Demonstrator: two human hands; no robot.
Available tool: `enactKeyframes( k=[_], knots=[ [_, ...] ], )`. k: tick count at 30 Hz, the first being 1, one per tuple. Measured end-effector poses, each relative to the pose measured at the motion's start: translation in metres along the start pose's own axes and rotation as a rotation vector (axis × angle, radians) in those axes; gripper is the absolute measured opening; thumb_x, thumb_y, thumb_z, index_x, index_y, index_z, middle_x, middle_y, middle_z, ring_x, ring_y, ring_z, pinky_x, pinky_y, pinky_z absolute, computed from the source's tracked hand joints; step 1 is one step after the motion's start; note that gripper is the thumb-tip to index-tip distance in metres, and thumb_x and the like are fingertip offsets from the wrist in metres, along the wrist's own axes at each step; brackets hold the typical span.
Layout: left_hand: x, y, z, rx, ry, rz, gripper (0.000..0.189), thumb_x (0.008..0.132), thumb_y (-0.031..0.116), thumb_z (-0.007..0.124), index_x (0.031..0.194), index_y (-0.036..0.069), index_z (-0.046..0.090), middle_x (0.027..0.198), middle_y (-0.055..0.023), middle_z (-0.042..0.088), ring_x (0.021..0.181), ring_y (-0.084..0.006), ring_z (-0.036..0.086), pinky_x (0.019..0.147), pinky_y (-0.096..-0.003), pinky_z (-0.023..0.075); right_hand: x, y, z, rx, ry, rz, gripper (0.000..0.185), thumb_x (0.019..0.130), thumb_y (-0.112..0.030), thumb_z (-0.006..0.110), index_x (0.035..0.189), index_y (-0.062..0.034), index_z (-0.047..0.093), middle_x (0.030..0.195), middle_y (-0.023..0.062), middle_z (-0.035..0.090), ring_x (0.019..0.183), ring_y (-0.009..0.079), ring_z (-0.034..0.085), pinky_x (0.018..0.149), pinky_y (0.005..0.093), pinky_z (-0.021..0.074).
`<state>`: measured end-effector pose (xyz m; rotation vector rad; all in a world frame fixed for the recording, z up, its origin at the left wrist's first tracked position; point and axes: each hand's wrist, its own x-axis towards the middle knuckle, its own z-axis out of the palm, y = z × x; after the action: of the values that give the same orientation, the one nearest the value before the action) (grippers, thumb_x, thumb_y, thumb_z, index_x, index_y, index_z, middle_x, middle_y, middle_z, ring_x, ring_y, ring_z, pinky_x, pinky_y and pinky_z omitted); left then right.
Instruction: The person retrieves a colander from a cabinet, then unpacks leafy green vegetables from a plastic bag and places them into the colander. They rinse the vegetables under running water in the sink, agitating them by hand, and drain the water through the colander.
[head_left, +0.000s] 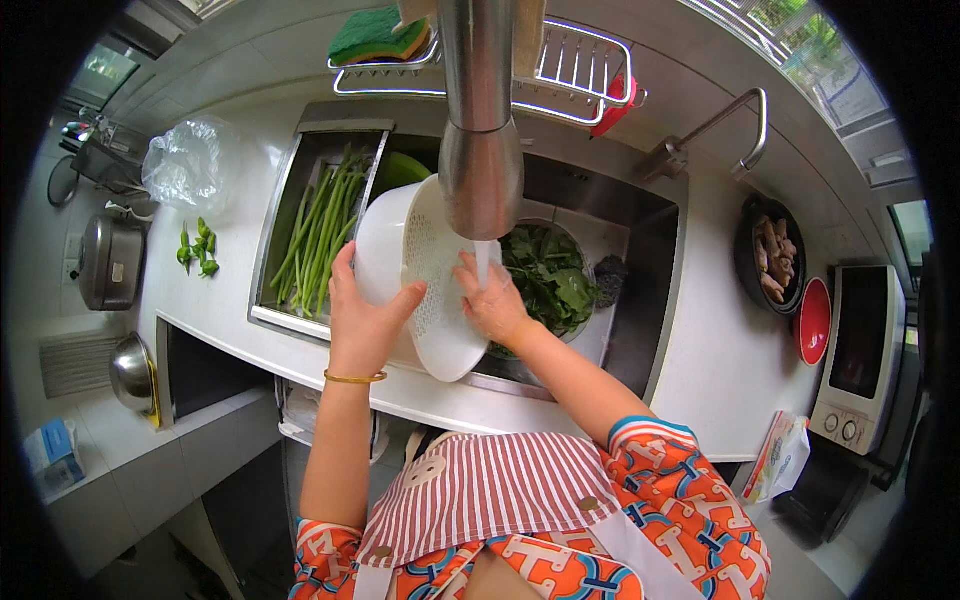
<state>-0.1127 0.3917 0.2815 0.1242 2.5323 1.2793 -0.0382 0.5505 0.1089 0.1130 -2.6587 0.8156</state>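
Note:
My left hand (367, 311) grips a white plastic colander (386, 240), which is tilted on its side over the sink, its inside facing right. Water runs from the metal faucet (481, 165) onto my right hand (491, 300). That hand has its fingers spread at the colander's perforated inner side; whether it presses on the plastic I cannot tell. Behind my right wrist, leafy greens (551, 277) fill a round bowl in the sink (645, 270). Long green stalks (322, 225) lie in the draining tray to the left.
Green peppers (199, 247) and a clear plastic bag (184, 161) rest on the left counter. A wire rack (577, 67) with a sponge (379, 37) stands behind the faucet. At right are a second tap (750, 135), a black pot (791, 292), a red bowl (814, 322) and a microwave (859, 337).

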Motion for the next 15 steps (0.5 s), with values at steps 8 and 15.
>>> enactKeyframes(
  k=[8,15],
  knots=[
    [0.0,-0.011,0.01,-0.144,-0.034,-0.028,0.086,0.065,0.029,0.08,0.131,0.0,0.035,0.125,-0.0222,0.044,0.114,-0.0327,0.046,0.096,-0.0387,0.0398,-0.01,0.014,0.019,-0.253,-0.345,0.167,0.017,0.075,-0.012,0.055,0.09,-0.0062,0.06,0.092,0.0096,0.059,0.089,0.0294,0.055,0.074,0.0408,0.0454],
    [0.002,-0.029,0.037,-0.057,-0.061,-0.066,0.088,0.065,0.032,0.08,0.132,-0.002,0.034,0.127,-0.0242,0.043,0.116,-0.0318,0.045,0.097,-0.0378,0.0388,-0.031,0.062,-0.052,-0.616,-0.412,0.574,0.015,0.075,-0.009,0.056,0.089,-0.0043,0.061,0.094,0.0115,0.057,0.092,0.0271,0.057,0.07,0.0385,0.0523]
  ],
)
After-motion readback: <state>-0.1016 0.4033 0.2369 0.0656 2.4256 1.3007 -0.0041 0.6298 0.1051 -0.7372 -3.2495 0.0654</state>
